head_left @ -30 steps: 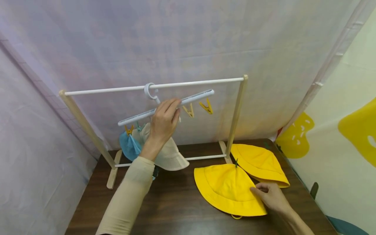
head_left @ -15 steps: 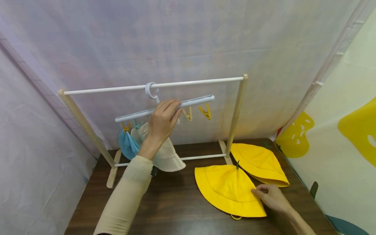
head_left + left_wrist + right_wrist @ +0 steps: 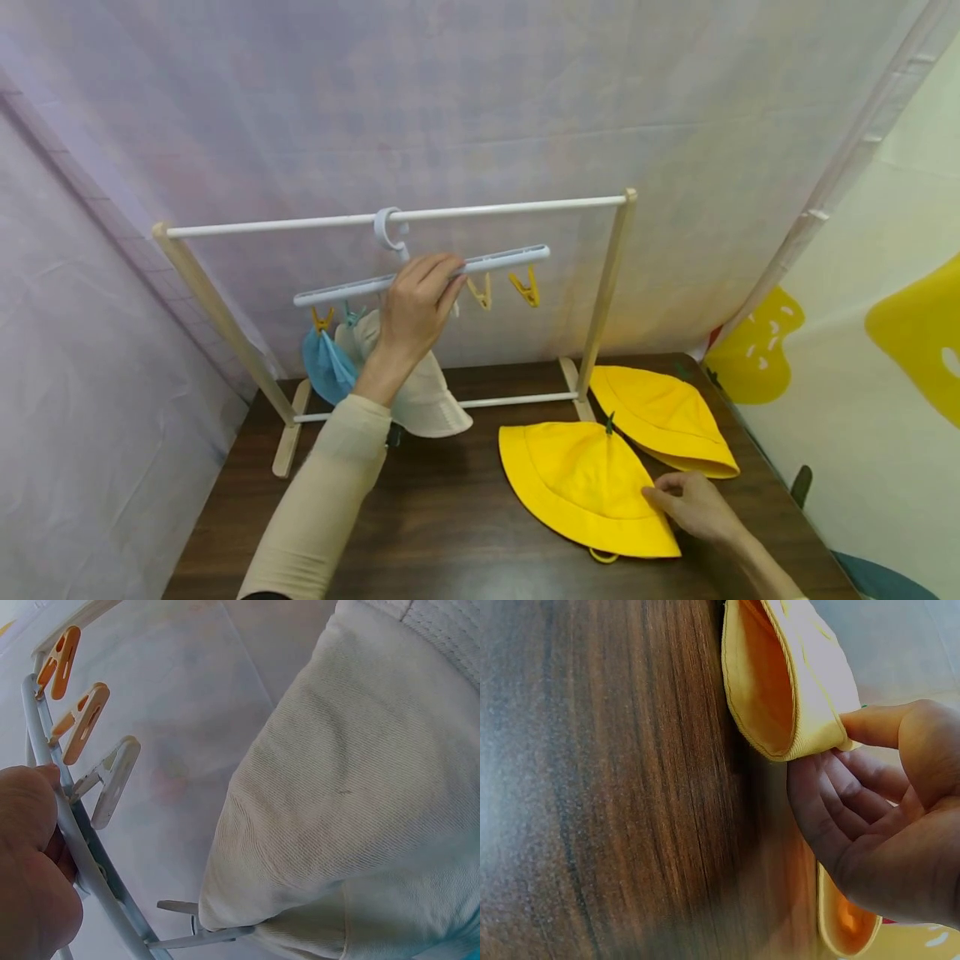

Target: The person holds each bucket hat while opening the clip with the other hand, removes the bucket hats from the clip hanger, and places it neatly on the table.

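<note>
My left hand (image 3: 420, 308) grips the middle of a light blue clip hanger (image 3: 510, 258), whose hook loops over the rack's top bar. On the hanger's left end, an orange clothespin holds a small light blue cloth item (image 3: 327, 367), and a green one holds a cream hat (image 3: 431, 400). Toward the right, a beige clothespin (image 3: 481, 292) and a yellow clothespin (image 3: 526, 287) hang with nothing in them; a white clothespin (image 3: 116, 780) shows in the left wrist view. My right hand (image 3: 693, 504) pinches the right edge of a yellow hat (image 3: 585, 483) between thumb and fingers.
A white-barred rack with wooden posts (image 3: 606, 292) stands at the back of the dark wooden table (image 3: 435, 533). Behind the held hat lies a second yellow hat (image 3: 660, 412), near the table's right edge. Pale curtains (image 3: 465, 100) close off the back and sides.
The hanger has tipped toward level, its right end dropping and its left end rising, with the hanging items shifting slightly left. The right hand and its hat have barely moved.
</note>
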`<action>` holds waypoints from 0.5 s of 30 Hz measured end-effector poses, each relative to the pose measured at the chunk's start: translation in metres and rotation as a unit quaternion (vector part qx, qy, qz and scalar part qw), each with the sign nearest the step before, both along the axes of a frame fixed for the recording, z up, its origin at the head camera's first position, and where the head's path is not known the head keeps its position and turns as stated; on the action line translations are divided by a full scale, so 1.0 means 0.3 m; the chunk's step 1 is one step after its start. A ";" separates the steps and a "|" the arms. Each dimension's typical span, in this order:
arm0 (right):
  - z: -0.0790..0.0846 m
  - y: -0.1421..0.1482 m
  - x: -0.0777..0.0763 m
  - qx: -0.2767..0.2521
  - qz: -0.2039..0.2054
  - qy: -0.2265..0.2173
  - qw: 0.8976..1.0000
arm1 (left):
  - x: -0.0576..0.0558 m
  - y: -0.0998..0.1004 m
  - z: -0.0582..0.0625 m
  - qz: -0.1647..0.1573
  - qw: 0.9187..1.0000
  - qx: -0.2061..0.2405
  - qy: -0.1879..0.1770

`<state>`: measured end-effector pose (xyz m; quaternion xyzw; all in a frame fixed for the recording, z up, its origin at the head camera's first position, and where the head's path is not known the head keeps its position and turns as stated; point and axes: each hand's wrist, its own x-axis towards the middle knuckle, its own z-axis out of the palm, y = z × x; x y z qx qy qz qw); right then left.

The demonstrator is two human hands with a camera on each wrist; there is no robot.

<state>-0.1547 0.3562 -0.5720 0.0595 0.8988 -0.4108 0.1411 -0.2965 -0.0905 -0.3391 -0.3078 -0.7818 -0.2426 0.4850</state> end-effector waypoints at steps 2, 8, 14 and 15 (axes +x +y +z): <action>-0.002 0.001 -0.001 0.007 0.009 0.007 1.000 | 0.000 -0.001 0.000 0.000 1.000 -0.001 0.000; 0.002 -0.002 -0.002 0.038 0.033 0.039 0.998 | 0.003 -0.003 -0.001 -0.002 1.000 0.001 0.001; 0.027 -0.010 -0.007 0.078 0.060 0.068 0.993 | 0.002 -0.005 -0.002 -0.002 1.000 -0.001 0.000; 0.030 -0.011 -0.007 0.081 0.064 0.069 0.992 | 0.003 -0.006 -0.002 -0.003 1.000 -0.001 0.000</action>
